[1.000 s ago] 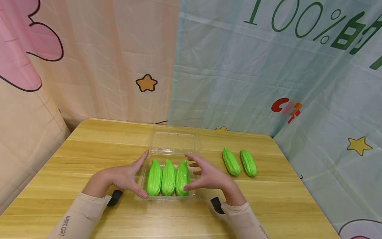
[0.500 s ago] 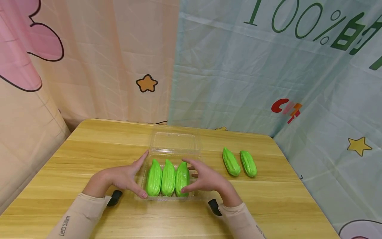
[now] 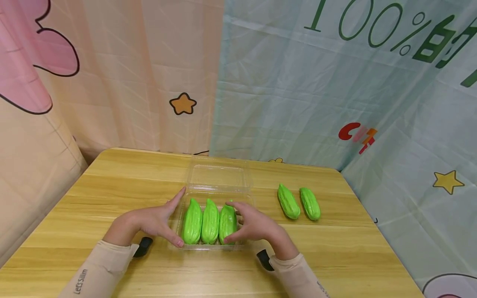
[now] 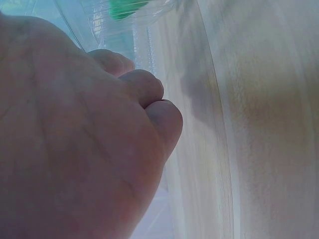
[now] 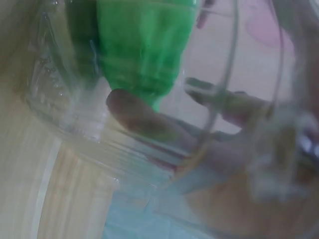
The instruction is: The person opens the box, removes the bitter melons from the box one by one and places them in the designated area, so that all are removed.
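Observation:
Three bright green ridged gourds stand side by side in a clear plastic clamshell box (image 3: 240,247): a left gourd (image 3: 192,223), a middle gourd (image 3: 210,223) and a right gourd (image 3: 227,227). My left hand (image 3: 158,221) is at the box's left side, thumb and forefinger spread apart, thumb tip by the front corner. Over the box's right side, my right hand (image 3: 253,223) spans the right gourd, forefinger near its far tip and thumb over its near end. In the right wrist view, a fingertip (image 5: 124,102) overlaps the gourd's pointed end, seen with clear plastic around it.
The box's clear lid (image 3: 218,176) lies folded back behind it. Two more green gourds, a nearer one (image 3: 288,202) and a farther one (image 3: 310,203), lie on the wooden table (image 3: 354,248) to the right. Printed curtains (image 3: 149,82) hang around the table's back and sides.
My right hand has moved left and slightly toward me, bringing its forefinger and thumb farther over the right gourd. The left hand, the box and the two loose gourds have stayed put.

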Demonstrator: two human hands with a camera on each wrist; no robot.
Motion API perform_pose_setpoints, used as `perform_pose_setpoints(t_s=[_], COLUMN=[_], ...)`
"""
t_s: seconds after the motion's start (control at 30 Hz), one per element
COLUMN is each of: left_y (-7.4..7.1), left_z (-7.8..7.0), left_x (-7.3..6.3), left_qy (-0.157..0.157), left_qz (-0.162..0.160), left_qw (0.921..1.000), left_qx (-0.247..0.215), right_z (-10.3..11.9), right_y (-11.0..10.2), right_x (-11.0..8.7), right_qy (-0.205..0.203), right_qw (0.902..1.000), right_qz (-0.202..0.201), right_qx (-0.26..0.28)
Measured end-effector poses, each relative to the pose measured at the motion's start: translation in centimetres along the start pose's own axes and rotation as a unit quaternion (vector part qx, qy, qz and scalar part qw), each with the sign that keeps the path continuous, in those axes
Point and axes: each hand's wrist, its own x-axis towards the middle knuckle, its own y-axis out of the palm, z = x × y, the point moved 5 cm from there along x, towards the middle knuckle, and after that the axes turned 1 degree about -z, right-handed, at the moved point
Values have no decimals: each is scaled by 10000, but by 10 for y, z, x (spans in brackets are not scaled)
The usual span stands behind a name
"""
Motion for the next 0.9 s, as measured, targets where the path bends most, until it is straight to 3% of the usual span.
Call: perform_pose_setpoints(t_s=[0.4, 0.9], left_y=[0, 1], left_z=[-1, 0], left_x=[0, 0], left_qy=[25, 82], left_qz=[11, 35], left_qw=[10000, 10000], left_qx=[-21, -44], right_z=[2, -1], right_y=[5, 11], right_x=[5, 11], right_qy=[42, 20], right_qw=[9981, 9975], right_qz=[-61, -131], right_qx=[-608, -691])
